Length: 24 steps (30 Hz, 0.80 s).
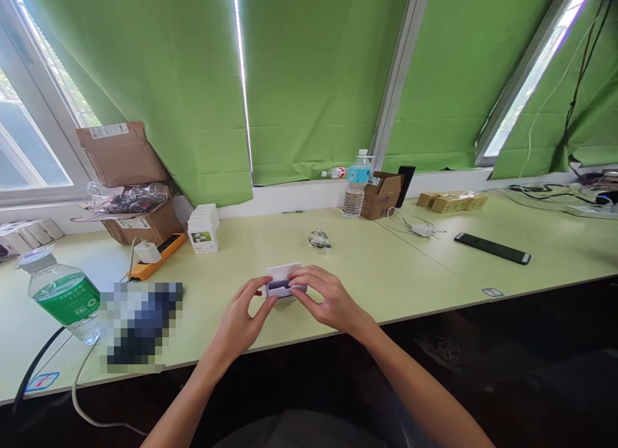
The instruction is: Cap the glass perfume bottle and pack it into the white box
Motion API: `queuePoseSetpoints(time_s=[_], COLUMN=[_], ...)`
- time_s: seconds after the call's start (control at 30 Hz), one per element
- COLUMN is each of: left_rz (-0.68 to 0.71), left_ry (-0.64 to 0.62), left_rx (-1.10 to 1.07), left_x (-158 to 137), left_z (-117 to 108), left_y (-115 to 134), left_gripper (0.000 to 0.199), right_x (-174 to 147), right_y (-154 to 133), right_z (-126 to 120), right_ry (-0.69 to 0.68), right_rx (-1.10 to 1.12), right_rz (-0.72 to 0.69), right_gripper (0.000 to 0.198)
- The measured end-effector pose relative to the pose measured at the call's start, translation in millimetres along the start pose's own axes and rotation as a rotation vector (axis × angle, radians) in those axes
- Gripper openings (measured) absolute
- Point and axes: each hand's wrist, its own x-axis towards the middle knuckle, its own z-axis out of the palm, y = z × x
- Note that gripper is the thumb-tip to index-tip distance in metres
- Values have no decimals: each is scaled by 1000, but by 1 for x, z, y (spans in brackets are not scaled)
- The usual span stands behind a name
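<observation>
Near the table's front edge, a small white box (283, 270) lies on its side with its lid flap raised. Its open side faces me and shows a dark grey interior or insert. My left hand (244, 316) grips the box's left end between thumb and fingers. At the right end, my right hand (331, 300) has its thumb on the lower edge and its fingers at the opening. Whether those fingers hold anything inside the box is hidden. Beyond the box sit a shiny silver ornate piece (318, 238) and a small dark-topped cylinder (327, 249).
A stack of white boxes (203, 229), an orange power strip (161, 253) and a green-labelled bottle (65, 297) stand left. At the back are a water bottle (355, 185) and a cardboard box (379, 197). A black phone (492, 248) and white charger (422, 230) lie right.
</observation>
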Motion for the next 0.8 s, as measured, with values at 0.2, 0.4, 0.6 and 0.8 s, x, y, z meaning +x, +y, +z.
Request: queuePoseSetpoints(time_s=[0.2,0.4,0.6,0.8], left_rz=[-6,-4,0,13], left_ry=[-19,-22,-26,-32], left_rx=[-13,-32,-38,-52], left_x=[1,0,1,1], left_z=[-1,0,0,-1], left_y=[0,0,0,1], left_gripper=[29,28,27,28], right_x=[1,0,-1,0], right_y=[0,3,4,3], right_z=[0,2,3,2], right_ry=[-18,-11,-2,-25], right_rx=[-15,-28,-39,-55], right_rz=[-7,-23,-18,-19], right_gripper=[14,13,12,13])
